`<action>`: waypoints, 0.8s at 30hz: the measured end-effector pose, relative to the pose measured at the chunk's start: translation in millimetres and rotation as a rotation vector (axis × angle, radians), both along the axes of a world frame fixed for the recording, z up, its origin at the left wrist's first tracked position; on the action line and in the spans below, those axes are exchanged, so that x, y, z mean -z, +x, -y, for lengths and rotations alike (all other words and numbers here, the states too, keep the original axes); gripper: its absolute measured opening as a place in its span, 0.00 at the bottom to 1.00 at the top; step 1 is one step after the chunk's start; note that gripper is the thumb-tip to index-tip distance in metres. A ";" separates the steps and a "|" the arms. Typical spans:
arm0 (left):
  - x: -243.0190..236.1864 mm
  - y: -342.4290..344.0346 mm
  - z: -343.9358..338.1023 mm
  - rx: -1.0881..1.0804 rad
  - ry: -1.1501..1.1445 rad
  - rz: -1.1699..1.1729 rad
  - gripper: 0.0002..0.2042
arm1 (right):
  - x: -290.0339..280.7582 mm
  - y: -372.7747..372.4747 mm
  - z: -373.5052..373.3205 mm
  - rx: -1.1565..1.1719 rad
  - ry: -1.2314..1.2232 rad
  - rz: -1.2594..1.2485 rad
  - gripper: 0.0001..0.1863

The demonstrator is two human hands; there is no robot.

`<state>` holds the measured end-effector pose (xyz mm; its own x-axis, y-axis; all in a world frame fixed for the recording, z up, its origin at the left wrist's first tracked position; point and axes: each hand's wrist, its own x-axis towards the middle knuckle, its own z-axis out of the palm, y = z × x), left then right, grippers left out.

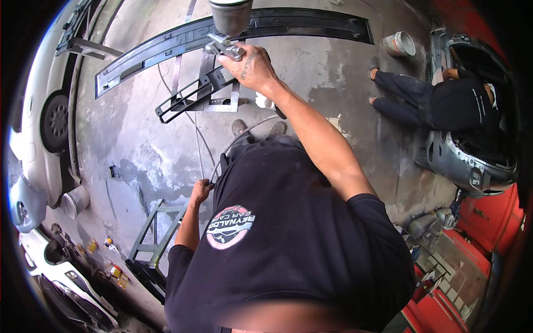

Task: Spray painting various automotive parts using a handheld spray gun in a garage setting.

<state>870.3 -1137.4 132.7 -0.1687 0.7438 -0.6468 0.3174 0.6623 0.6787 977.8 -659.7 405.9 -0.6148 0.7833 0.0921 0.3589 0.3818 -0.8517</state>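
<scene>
My right hand (252, 67) is stretched out ahead, wrapped round a metal spray gun (223, 46) with a grey cup (231, 18) on top. Just beyond the gun lies a long black trim panel (316, 23), raised on a metal stand (226, 105). Below the gun, a smaller black slotted bracket (191, 95) also rests at the stand. Down by my left hip, my left hand (201, 190) is closed round a grey hose (233, 145). The hose passes in front of my legs toward the right hand's side. The gun's trigger is hidden by my fingers.
A white car (50, 111) stands along the left, with a bucket (76, 201) near it. A green step stand (155, 233) is by my left arm. At right, a co-worker (461, 100) bends over a car body part (469, 166); another bucket (400, 44) sits nearby.
</scene>
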 end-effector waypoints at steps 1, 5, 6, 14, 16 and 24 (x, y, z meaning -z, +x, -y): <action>6.4 2.3 3.6 0.005 0.002 -0.009 0.10 | 0.1 1.8 -1.1 -0.037 0.021 -0.031 0.18; 36.9 14.5 3.0 -0.191 0.066 0.219 0.08 | 3.7 36.5 -31.4 0.146 0.139 0.006 0.18; 40.7 15.4 0.9 -0.280 -0.018 0.318 0.08 | 3.5 51.4 -44.3 0.222 0.154 0.071 0.18; 25.6 18.0 -38.2 -0.247 0.146 0.302 0.08 | -15.7 147.9 -119.3 0.714 0.297 0.308 0.17; 14.5 17.9 -47.5 -0.201 0.084 0.293 0.08 | -15.5 138.5 -121.2 0.670 0.277 0.254 0.17; -57.3 38.6 -77.1 0.007 0.146 0.190 0.09 | -5.5 115.2 -128.0 0.322 0.047 0.110 0.20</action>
<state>908.9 -1060.3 190.0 -0.0483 0.8326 -0.5517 0.1791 0.5506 0.8153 1093.0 -531.8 411.4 -0.3445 0.9355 0.0792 0.5561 0.2713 -0.7856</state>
